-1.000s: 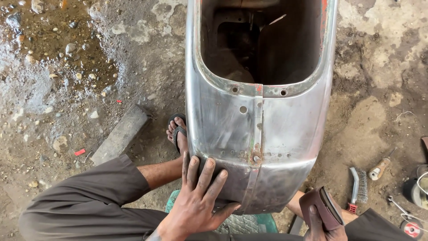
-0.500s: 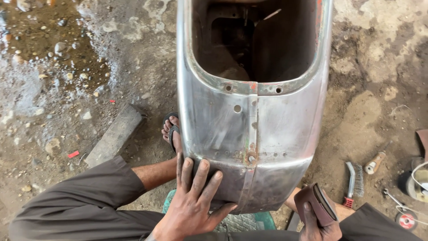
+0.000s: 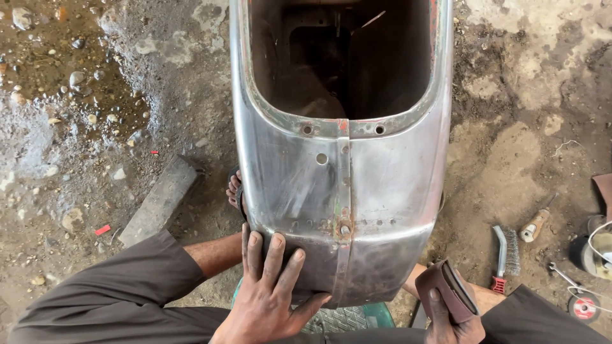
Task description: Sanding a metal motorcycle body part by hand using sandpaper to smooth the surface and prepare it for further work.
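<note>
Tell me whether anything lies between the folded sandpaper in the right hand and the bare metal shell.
Nothing visible does. The right hand holds the folded sandpaper just off the lower right edge of the metal shell, with only open air between them. The left hand lies flat on the shell's lower left side, away from that gap.

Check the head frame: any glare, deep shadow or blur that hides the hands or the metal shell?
Head view: even daylight, sharp throughout. The bare metal shell shows soft sheen, not blown out. Its open cavity is in deep shadow, with the inside hard to read. The left hand lies flat on the shell, clearly lit; the right hand, partly cut by the bottom edge, grips a folded sandpaper piece.
</note>
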